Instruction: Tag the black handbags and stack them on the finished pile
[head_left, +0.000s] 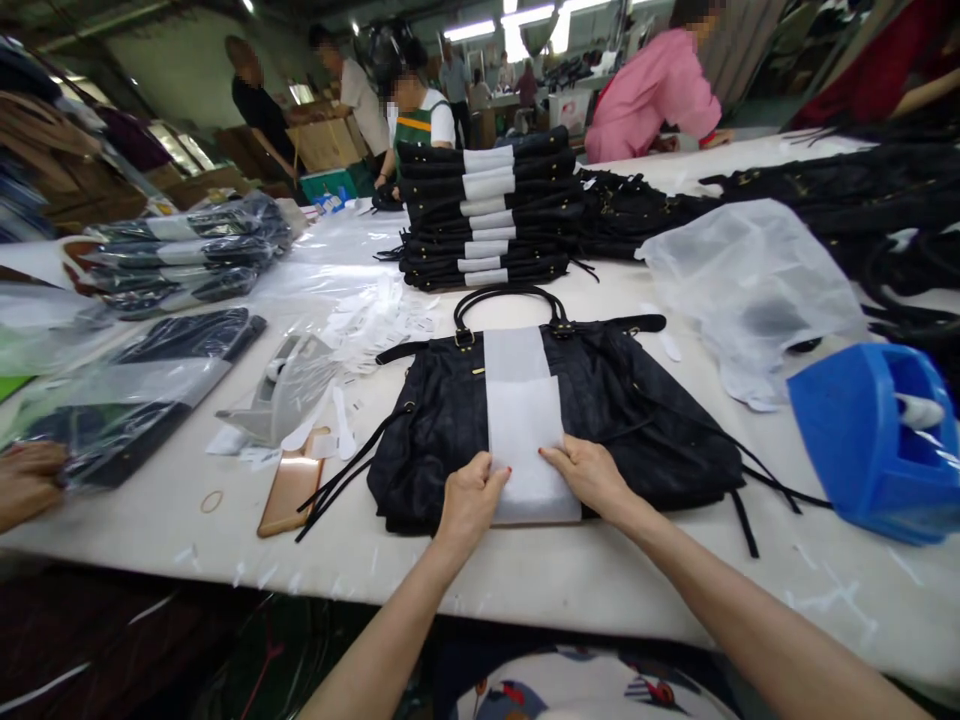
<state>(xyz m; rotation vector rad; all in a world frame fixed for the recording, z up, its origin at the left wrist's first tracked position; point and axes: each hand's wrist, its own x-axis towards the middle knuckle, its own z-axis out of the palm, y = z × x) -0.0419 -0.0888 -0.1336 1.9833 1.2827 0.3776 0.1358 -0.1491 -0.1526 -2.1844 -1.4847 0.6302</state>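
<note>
Gripping the white strip (527, 425) across a black handbag (626, 410) are both hands (471, 497) (592, 478).

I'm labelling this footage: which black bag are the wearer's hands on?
The front-center black bag, handles pointing away: left hand and right hand grip its white band. The stacked bags behind and plastic-covered bags at left are apart.

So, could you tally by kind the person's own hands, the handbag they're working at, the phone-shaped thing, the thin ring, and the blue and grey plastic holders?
Own hands: 2 (left hand and right hand, both at the white wrap)
Black handbag: 1
Phone-shaped thing: 1
Thin ring: 1
Plastic holders: 2 (blue holder, grey holder)
Total: 7
</note>
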